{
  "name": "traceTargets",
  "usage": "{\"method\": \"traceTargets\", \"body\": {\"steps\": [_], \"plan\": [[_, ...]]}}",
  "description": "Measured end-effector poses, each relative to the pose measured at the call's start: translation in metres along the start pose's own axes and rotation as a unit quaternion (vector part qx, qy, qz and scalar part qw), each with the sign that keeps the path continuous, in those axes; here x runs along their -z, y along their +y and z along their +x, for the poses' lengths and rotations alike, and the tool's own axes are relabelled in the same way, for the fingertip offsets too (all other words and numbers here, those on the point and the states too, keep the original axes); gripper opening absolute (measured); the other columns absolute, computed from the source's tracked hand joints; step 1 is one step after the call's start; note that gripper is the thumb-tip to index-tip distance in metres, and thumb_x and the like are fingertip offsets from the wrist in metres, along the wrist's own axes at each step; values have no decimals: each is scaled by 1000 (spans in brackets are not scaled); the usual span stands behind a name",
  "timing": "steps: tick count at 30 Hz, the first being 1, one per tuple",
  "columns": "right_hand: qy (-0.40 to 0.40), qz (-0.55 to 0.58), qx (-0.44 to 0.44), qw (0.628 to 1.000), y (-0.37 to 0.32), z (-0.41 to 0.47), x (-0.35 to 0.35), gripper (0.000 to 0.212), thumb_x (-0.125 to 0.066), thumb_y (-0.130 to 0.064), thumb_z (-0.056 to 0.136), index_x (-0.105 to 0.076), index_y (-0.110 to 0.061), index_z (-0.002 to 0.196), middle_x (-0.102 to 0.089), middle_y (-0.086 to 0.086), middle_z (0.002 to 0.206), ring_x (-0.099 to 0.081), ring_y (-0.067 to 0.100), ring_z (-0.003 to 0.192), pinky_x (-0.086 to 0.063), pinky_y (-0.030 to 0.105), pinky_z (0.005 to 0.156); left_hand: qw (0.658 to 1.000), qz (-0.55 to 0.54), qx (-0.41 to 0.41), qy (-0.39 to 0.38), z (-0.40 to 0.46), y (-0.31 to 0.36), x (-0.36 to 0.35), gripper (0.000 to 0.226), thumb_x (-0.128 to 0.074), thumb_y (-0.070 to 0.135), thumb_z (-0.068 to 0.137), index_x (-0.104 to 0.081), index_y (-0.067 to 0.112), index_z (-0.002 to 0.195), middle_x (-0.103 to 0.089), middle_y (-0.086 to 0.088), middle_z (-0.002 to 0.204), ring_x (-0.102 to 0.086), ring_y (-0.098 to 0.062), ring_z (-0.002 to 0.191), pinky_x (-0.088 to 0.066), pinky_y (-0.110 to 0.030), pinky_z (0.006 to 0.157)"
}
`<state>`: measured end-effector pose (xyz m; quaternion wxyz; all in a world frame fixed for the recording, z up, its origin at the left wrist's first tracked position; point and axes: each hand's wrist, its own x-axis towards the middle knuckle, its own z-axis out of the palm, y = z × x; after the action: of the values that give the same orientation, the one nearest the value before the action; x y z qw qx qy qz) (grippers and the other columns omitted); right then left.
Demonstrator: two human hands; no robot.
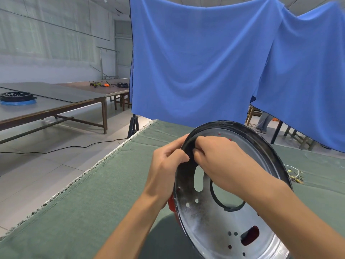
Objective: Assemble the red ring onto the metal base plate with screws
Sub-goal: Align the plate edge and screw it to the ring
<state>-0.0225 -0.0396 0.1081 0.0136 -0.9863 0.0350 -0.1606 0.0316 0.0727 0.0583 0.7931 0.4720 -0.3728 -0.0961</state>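
Up at the plate's top-left edge, both hands meet on the black rim of the metal base plate, which is held tilted on edge above the green cloth-covered table. The left hand curls round the rim from outside, thumb on the near face; its fingertips are hidden behind the edge. The right hand comes over the plate's inner face, fingers bent and pinching the same black strip just beside the left thumb. Whether anything small, such as a screw, sits between those fingers cannot be made out. The red ring shows only in scraps: a sliver below the left wrist at the plate's outer edge, and red through the slot and small holes further down from the fingers. The plate's bottom edge is cut off by the frame. Beyond the fingers hangs a blue cloth; some thin wires lie on the table to the right of the plate.
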Motion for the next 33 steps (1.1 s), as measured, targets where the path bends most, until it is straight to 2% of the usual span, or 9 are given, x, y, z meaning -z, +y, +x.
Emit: {"method": "traceTargets", "body": {"steps": [4, 8, 13, 16, 20, 22, 26, 30, 33], "plan": [[-26, 22, -7, 999, -2, 4, 2, 33, -33, -29, 100, -34, -24, 67, -48, -5, 73, -49, 20, 69, -35, 30, 53, 999, -39, 19, -4, 1, -1, 1, 43, -43, 4, 70, -69, 2, 103, -68, -10, 89, -61, -22, 84, -51, -24, 68], [-51, 92, -31, 994, 1, 6, -1, 31, -40, -29, 100, -43, -20, 71, -53, -3, 72, -52, 21, 72, -41, 33, 63, 999, -33, 32, 2, 2, -4, 3, 39, -43, 5, 68, -72, 6, 94, -68, -8, 85, -62, -20, 81, -50, -23, 68], [-36, 113, -65, 991, 5, 5, -3, 31, -46, -33, 98, -45, -20, 69, -52, -5, 66, -48, 14, 63, -34, 32, 54, 999, -29, 36, -3, 1, -5, 4, 41, -42, 5, 66, -72, 7, 93, -68, -9, 86, -61, -21, 81, -50, -23, 68], [-9, 144, -93, 985, 8, 5, -4, 32, -56, -37, 92, -52, -23, 63, -54, -7, 58, -45, 5, 59, -28, 25, 50, 999, -6, 36, 1, 2, -5, 5, 43, -42, 6, 64, -71, 5, 95, -67, -12, 85, -61, -23, 81, -50, -27, 69], [9, 220, -144, 965, 14, 3, -3, 33, -65, -40, 84, -61, -21, 57, -52, -12, 39, -47, 0, 37, -31, 17, 39, 1000, -4, 30, -7, 0, -4, 3, 46, -41, 4, 63, -69, 0, 99, -65, -20, 88, -61, -27, 83, -53, -32, 74], [19, 249, -167, 954, 16, 2, -4, 35, -68, -41, 81, -62, -20, 53, -52, -11, 38, -44, 1, 31, -35, 19, 43, 1000, -7, 30, -8, 0, -5, 3, 48, -40, 3, 63, -69, 0, 102, -66, -23, 91, -63, -27, 85, -54, -31, 75], [58, 259, -178, 947, 16, -2, -14, 35, -69, -42, 79, -64, -19, 54, -57, -6, 42, -47, 3, 35, -43, 26, 50, 999, -10, 37, 16, 1, -10, 1, 46, -41, 4, 63, -71, 3, 98, -67, -28, 94, -64, -26, 83, -54, -33, 74], [121, 265, -147, 945, 12, -8, -32, 25, -71, -38, 80, -63, -23, 62, -58, -8, 46, -56, 7, 47, -46, 27, 56, 997, 7, 54, 51, 2, -14, 3, 41, -42, 7, 62, -72, 4, 91, -66, -24, 86, -61, -25, 77, -49, -34, 70], [146, 298, -133, 934, 14, -12, -41, 15, -76, -26, 78, -62, -26, 73, -63, -7, 61, -62, 14, 59, -53, 36, 62, 994, 22, 66, 79, 1, -14, 4, 30, -43, 8, 61, -65, -2, 78, -56, -18, 73, -50, -21, 68, -42, -30, 60]]}}
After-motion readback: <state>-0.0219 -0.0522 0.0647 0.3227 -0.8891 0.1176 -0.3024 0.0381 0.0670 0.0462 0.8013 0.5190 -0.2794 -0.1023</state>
